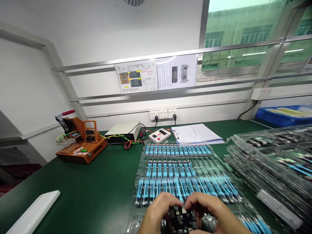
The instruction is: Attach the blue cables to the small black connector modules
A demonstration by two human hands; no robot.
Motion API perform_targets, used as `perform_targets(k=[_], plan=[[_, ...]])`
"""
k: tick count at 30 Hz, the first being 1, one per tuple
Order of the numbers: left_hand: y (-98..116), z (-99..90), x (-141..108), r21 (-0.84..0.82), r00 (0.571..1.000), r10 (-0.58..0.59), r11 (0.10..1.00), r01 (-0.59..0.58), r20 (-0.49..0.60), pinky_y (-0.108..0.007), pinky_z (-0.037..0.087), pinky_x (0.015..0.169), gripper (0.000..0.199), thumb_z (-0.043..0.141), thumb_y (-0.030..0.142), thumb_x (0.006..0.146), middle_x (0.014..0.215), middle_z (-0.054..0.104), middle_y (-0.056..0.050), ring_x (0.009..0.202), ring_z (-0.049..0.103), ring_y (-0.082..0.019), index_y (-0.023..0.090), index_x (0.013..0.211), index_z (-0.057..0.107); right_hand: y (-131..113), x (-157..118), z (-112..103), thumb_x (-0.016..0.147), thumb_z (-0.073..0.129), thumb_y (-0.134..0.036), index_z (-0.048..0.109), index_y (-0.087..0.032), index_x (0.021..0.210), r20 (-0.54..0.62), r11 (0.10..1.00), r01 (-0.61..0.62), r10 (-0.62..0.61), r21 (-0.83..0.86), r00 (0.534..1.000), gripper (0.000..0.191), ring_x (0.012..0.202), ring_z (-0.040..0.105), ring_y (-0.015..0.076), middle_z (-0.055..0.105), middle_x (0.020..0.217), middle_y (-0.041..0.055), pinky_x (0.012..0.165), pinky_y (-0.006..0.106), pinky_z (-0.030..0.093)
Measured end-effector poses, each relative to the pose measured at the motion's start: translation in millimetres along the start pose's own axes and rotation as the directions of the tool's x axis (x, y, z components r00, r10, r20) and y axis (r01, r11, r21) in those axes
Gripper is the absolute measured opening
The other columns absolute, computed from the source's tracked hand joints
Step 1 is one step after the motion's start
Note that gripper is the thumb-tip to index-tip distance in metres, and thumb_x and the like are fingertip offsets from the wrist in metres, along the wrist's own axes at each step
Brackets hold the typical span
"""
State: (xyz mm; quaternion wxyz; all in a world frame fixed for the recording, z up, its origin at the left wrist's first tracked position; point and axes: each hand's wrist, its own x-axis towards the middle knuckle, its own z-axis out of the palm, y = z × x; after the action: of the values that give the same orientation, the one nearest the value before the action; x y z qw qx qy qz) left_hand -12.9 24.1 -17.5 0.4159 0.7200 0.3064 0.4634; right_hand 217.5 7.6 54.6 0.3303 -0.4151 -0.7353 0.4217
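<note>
Board (183,222): dark, held low over the near part of the trays (206,166); its near edge runs out of view.
Grip: left hand (157,211) pinches the board from the left, right hand (214,209) from the right; the index fingertips stand close together at its far edge.
Progress: judged mid-handling, the board being in hand and not set down; whether work on it is complete cannot be told.
Strips (176,149): blue, laid side by side in the trays. Far row filled across; second row filled at left only, see-through slots showing at right; third row filled across, partly behind the hands. More strips show at lower right.
Stack (243,169): further trays at right, piled several high, dark parts and some blue visible in the top ones.
Worktop (107,195): dark green. White object at near left (36,211), not identified.
Jig (78,151): orange, red-handled, at far left; wires run toward the beige box (124,131) beside it.
Meter (159,135): white, behind the trays, with papers (198,133) just right of it.
Bin (278,122): blue, far right, yellow contents.
Wall (136,35): white; sockets (163,114) with two plugs in, posted sheets (136,78) on metal rails (97,65).
Window (234,35): upper right, green-tinted, building beyond.
</note>
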Motion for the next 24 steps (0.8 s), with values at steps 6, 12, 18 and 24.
perform_targets(k=[6,12,18,24], plan=[[-5,-6.3,-2,-0.01,0.999,0.045,0.999,-0.045,-0.002,-0.026,0.054,0.064,0.051,0.09,0.053,0.068,0.116,0.071,-0.014,0.093,0.069,-0.026,0.026,0.11,0.076,-2,3,-1,0.077,0.082,-0.023,0.071,-0.021,0.107,0.0,0.999,0.008,-0.008,0.041,1.0,0.031,0.082,0.068,0.0218,0.074,0.097,0.0059,0.076,0.031,0.056],[12,-19.9,-2,-0.011,0.997,-0.009,1.0,0.01,0.076,-0.03,0.058,0.067,0.039,0.095,0.047,0.066,0.119,0.071,-0.015,0.073,0.069,-0.018,0.023,0.094,0.083,-4,3,-2,0.077,0.082,-0.02,0.071,-0.021,0.106,-0.006,0.999,0.0,0.0,0.052,1.0,0.031,0.083,0.067,0.0215,0.073,0.1,0.006,0.076,0.031,0.056],[18,-24.4,-1,0.011,0.991,0.007,1.0,-0.008,0.131,-0.035,0.057,0.077,0.024,0.091,0.043,0.074,0.126,0.069,-0.012,0.072,0.069,-0.016,0.026,0.088,0.085,-3,-1,-2,0.076,0.082,-0.022,0.071,-0.021,0.106,-0.014,0.995,-0.012,0.014,0.097,1.0,0.032,0.083,0.067,0.0215,0.072,0.1,0.0061,0.077,0.031,0.056],[-5,-17.8,-8,0.007,0.994,0.066,0.998,-0.067,0.083,-0.028,0.055,0.068,0.024,0.091,0.049,0.073,0.125,0.069,-0.01,0.071,0.068,-0.014,0.027,0.08,0.085,-5,1,-3,0.077,0.083,-0.023,0.071,-0.021,0.107,-0.019,0.996,-0.018,0.02,0.085,1.0,0.032,0.085,0.068,0.0223,0.073,0.101,0.0064,0.077,0.031,0.056]])
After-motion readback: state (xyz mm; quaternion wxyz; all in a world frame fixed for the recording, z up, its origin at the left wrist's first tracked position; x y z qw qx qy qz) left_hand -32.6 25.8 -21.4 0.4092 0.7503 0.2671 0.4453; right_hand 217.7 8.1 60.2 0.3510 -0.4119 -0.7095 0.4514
